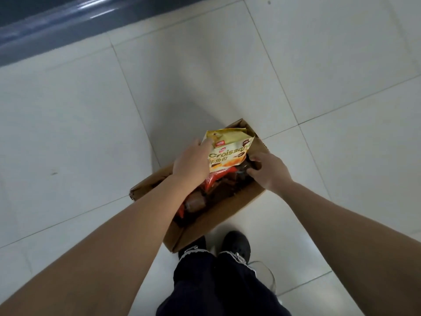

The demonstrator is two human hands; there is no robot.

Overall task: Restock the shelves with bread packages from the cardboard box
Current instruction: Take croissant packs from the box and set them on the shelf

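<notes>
Head view: left hand (192, 159) grips croissant bag (229, 153) above cardboard box (218, 214).

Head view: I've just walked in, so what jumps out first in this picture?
The bright yellow croissant package stands out, gripped by the left hand above the open cardboard box on the white tiled floor. Beside it, the right hand curls its fingers round a dark package inside the box, where more orange and brown wrappers lie.
</notes>
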